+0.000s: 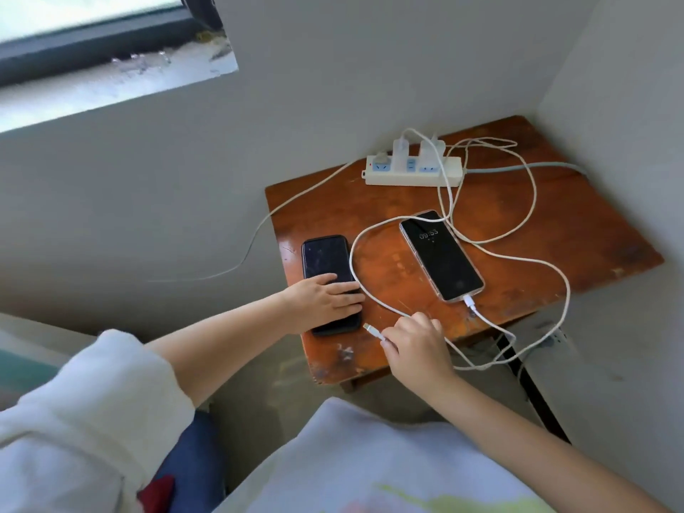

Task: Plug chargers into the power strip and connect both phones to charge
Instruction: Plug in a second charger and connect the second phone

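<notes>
A white power strip [412, 174] lies at the back of the small wooden table [577, 231], with two white chargers [416, 151] plugged into it. A light-cased phone [440, 255] lies mid-table with its screen lit and a white cable [470, 301] in its port. A dark phone [325, 268] lies at the table's left side. My left hand [325, 299] rests flat on the dark phone's near half. My right hand [414, 344] pinches the free connector end of the second white cable [372, 330], just right of the dark phone's near end.
White cables loop over the table's right side and hang off its front edge. The strip's grey cord [536, 166] runs right to the wall. Another white cord [259, 231] trails off the left edge. Walls close in behind and on the right; a window sill [111, 87] is upper left.
</notes>
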